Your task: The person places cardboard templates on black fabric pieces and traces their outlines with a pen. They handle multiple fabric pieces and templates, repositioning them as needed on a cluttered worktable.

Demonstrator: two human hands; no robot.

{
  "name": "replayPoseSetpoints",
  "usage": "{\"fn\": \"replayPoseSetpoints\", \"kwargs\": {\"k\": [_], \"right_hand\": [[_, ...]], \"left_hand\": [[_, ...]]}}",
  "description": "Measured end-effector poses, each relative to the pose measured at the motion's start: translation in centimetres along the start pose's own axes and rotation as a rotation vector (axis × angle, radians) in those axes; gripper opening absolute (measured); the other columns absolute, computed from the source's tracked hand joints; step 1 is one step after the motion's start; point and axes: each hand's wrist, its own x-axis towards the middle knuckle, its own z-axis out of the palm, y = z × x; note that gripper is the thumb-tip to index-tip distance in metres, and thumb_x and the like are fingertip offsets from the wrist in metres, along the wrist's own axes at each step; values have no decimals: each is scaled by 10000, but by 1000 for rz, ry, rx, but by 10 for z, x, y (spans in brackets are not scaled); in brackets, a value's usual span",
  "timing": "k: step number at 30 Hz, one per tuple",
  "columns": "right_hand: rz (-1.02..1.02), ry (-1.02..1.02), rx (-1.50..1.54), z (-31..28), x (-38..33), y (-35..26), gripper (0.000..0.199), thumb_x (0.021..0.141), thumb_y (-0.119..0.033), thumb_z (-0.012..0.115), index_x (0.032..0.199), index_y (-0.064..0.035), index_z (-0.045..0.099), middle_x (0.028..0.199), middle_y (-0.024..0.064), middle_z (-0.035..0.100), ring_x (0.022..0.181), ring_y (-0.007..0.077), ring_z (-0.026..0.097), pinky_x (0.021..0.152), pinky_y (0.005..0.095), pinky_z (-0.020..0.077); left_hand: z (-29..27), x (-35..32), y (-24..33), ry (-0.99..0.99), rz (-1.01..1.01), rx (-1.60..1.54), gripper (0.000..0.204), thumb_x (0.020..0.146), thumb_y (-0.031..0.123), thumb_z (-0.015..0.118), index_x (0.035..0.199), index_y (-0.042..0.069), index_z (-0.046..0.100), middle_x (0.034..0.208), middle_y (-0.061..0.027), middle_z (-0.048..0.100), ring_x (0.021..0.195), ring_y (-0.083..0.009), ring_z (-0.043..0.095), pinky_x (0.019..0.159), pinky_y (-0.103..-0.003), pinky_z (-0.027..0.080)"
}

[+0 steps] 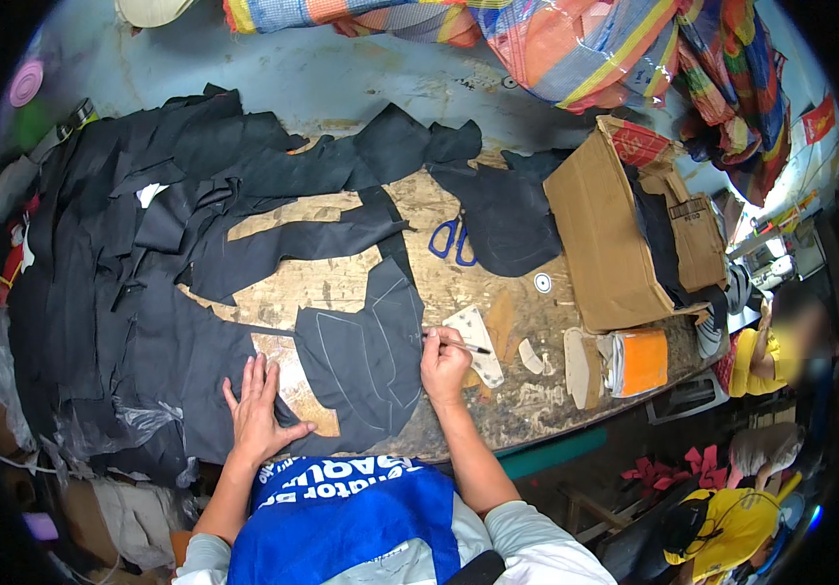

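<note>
A black sheet of leather-like material [346, 366] lies in front of me, with pale outlines drawn on it. My right hand [446, 366] is closed around a slim pen [463, 344] at the sheet's right edge, beside a small pale mark. My left hand [260, 409] rests flat with fingers spread on other black material [180, 380], its thumb reaching over a tan template [310, 400]. To the right of the pen lies a whitish template with small holes [473, 327], next to a brown one [500, 327].
Heaps of black material [146, 156] cover the table's left and back. Blue-handled scissors [454, 244] lie partly under a black piece [512, 219]. An open cardboard box [595, 234] stands at right, near an orange packet [644, 363]. Other people [756, 356] sit beyond the right edge.
</note>
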Motion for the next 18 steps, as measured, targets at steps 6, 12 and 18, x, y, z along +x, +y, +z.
{"fn": "replayPoseSetpoints", "kwargs": {"k": [6, 12, 18], "right_hand": [[131, -342, 364, 20, -22, -31, 106, 902, -71, 570, 877, 22, 615, 794, 82, 647, 691, 96, 596, 604, 228, 474], [-92, -487, 240, 44, -39, -51, 79, 863, -47, 608, 814, 14, 615, 798, 104, 651, 705, 163, 628, 644, 268, 492], [-155, -474, 219, 42, -39, -50, 70, 844, -42, 619, 800, 12, 608, 816, 129, 647, 717, 205, 641, 630, 283, 491]], "left_hand": [[0, -1, 0, 14, 0, -18, 1114, 517, 583, 771, 1377, 9, 358, 1476, -194, 267, 1392, -319, 202, 1064, -611, 51], [-1, 0, 0, 2, -13, -34, 1127, 501, 578, 781, 1380, 14, 356, 1486, -195, 252, 1396, -328, 194, 1070, -602, 48], [0, 0, -1, -5, -20, -46, 1130, 504, 576, 782, 1384, 15, 349, 1487, -196, 250, 1398, -328, 187, 1073, -598, 46]]}}
